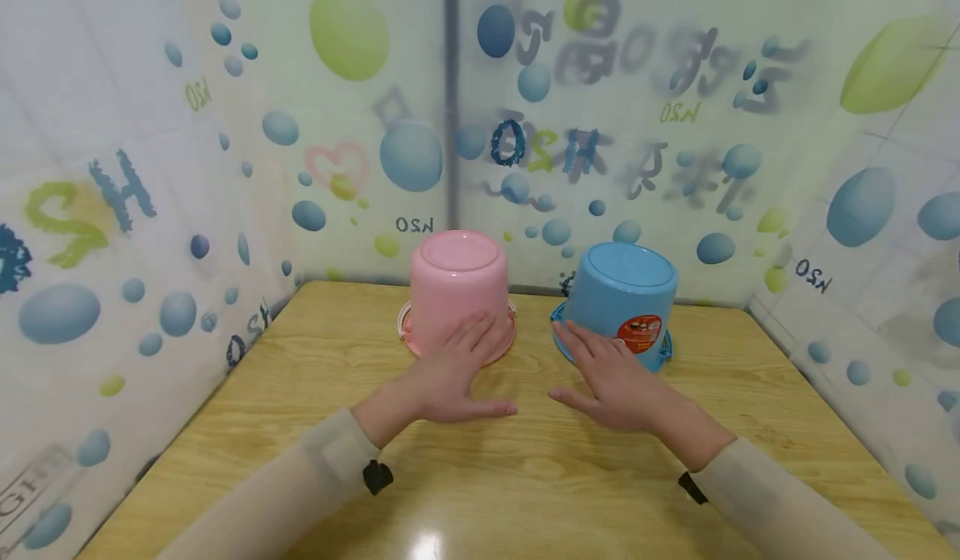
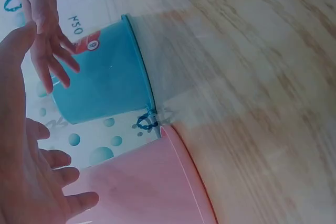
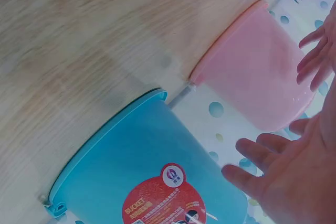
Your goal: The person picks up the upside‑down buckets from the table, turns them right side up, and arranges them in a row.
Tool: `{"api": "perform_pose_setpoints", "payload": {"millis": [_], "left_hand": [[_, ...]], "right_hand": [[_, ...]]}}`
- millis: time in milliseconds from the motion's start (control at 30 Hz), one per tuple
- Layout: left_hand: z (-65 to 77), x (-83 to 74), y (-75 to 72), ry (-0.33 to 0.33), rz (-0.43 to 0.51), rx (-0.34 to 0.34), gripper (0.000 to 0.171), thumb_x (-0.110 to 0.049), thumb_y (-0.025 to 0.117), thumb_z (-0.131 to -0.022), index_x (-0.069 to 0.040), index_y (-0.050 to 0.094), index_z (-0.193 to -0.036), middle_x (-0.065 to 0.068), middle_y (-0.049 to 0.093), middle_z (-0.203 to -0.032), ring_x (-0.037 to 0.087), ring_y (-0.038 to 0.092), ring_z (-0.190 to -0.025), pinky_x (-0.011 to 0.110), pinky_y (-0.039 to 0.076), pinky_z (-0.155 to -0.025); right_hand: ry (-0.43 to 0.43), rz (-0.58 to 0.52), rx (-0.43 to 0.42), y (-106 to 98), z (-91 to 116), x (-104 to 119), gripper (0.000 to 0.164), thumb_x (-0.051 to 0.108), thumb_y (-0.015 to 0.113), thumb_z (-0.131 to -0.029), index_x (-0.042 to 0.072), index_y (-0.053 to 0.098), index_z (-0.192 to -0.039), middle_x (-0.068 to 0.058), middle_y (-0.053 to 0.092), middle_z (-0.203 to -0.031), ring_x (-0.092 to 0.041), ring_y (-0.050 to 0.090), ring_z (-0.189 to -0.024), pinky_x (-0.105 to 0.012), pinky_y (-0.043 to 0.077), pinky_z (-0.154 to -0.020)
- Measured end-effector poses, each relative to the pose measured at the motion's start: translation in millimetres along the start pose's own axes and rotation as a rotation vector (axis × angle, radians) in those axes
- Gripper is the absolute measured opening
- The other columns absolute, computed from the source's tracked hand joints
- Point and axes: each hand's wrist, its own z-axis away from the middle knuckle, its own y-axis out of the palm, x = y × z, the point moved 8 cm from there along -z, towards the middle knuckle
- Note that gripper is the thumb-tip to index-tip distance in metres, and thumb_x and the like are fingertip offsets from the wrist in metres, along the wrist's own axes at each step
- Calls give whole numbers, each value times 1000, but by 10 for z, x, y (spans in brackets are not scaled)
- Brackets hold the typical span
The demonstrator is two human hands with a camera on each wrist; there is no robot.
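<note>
Two buckets upside down, rim to table (image 1: 495, 493), far side of it: pink bucket (image 1: 453, 289) left, blue bucket (image 1: 611, 306) right, a bit apart. Blue one has a red label (image 1: 639, 334) on its near side.

Left hand (image 1: 456, 379) is in front of pink, right hand (image 1: 618, 379) in front of blue. Both: fingers extended, thumb spread away, nothing gripped. Can't tell if fingertips touch the walls.

Handling, my read: thin plastic, light, fairly stiff but walls will give a little if squeezed. Glossy, tapers toward the base on top, so a one-hand side grip could slide up and off. Not fragile; a light knock would probably just skid it. Best hold: flared rim (image 3: 105, 137) low down, or a palm each side. Handles (image 1: 667, 345) sit down by the rims; loose pivots likely, poor for control while inverted.
</note>
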Motion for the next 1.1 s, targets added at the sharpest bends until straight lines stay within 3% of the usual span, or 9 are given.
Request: {"api": "perform_pose_setpoints", "payload": {"millis": [267,433,667,833,1033,1100], "left_hand": [[34,7,-184,47,96,-129,109,-60,81,-95,-9,26,-175,20,30,-179,38,35,-165,59,41,-129],[99,94,-316,44,118,-212,105,-51,87,-92,-6,35,-171,20,38,-175,39,48,-156,60,49,-121],[203,322,-547,33,97,-333,109,-42,94,-85,-5,36,-170,20,40,-172,46,55,-146,65,56,-110],[282,584,-595,-45,123,-319,116,-42,95,-85,-7,28,-173,25,34,-173,50,56,-145,65,57,-109],[411,975,-517,-181,173,-234,127,-48,95,-84,-18,15,-177,24,28,-177,52,55,-145,67,54,-112],[444,1109,-467,-214,189,-199,131,-48,96,-84,-21,10,-178,24,25,-177,52,53,-148,68,52,-114]], "right_hand": [[-3,-63,-50,-78,-134,10,93,60,64,-107,9,24,-175,-22,40,-173,-47,51,-152,-67,50,-118],[29,-138,-12,-88,-259,7,97,63,63,-106,13,18,-176,-23,39,-173,-47,55,-149,-67,53,-113],[58,-239,58,-49,-499,-13,104,64,65,-105,18,7,-179,-24,33,-175,-46,50,-153,-67,51,-116],[81,-313,97,43,-679,-63,111,61,71,-103,21,1,-179,-22,22,-181,-45,42,-160,-68,46,-121],[125,-378,154,223,-862,-163,123,69,75,-96,22,-5,-178,-16,7,-186,-45,36,-164,-66,39,-127],[133,-389,177,282,-917,-183,128,70,77,-94,23,-8,-178,-16,4,-186,-45,28,-167,-66,33,-131]]}}
